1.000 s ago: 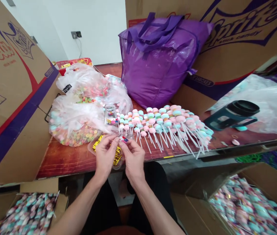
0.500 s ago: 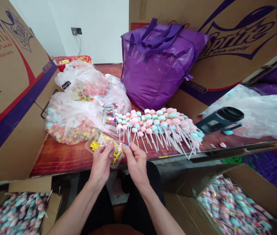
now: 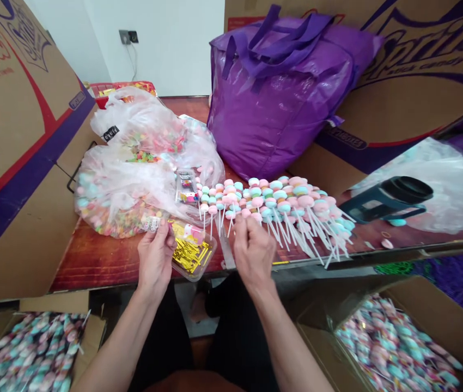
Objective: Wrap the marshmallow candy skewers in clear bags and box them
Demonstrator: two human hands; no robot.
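Note:
My left hand (image 3: 154, 257) is closed in a pinch on a small clear printed wrapper (image 3: 152, 222), just left of a clear plastic tub (image 3: 194, 251) of gold twist ties at the table's front edge. My right hand (image 3: 251, 249) reaches into the near end of a row of pastel candy skewers (image 3: 280, 204) on white sticks, fingers curled round a stick there. The skewers lie fanned across the red-brown wooden table (image 3: 104, 264).
Clear plastic bags of mixed sweets (image 3: 125, 185) sit at the left, a purple shopping bag (image 3: 284, 98) behind. A dark flask (image 3: 387, 198) lies at the right. Large cardboard boxes (image 3: 14, 136) flank the table. Open boxes of wrapped candy (image 3: 395, 348) stand on the floor at both sides.
My hands have parted: the right moved right and forward to the skewers, the left moved slightly left holding the wrapper. The tub of gold ties now shows between them.

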